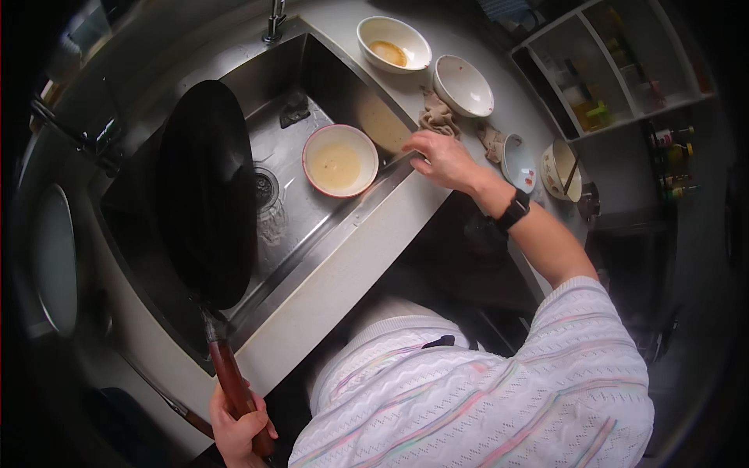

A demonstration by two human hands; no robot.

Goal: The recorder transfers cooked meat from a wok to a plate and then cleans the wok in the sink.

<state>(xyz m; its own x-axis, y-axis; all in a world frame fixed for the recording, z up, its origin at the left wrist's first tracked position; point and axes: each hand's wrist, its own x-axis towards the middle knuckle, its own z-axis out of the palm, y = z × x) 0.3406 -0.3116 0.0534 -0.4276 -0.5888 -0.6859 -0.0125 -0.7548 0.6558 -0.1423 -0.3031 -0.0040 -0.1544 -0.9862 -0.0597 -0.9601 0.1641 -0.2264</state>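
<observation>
My left hand (240, 424) grips the reddish wooden handle (231, 374) of a black wok (205, 193). The wok is tipped steeply on its side over the left part of a stainless steel sink (327, 231). Inside the sink stands a white bowl with a red rim (368, 146), holding pale yellowish liquid, to the right of the drain (264, 188). At the sink's right front corner is my right hand (447, 161), thumb and fingers slightly apart, with nothing visible in it. Just beyond its fingers lies a crumpled brown cloth (437, 114).
Along the right counter stand a bowl with brownish residue (412, 44), a white bowl (463, 85), a pale blue bowl (519, 162) and a patterned bowl (559, 169) with a utensil. A faucet (274, 26) rises behind the sink. A wooden-handled utensil (193, 418) lies at lower left.
</observation>
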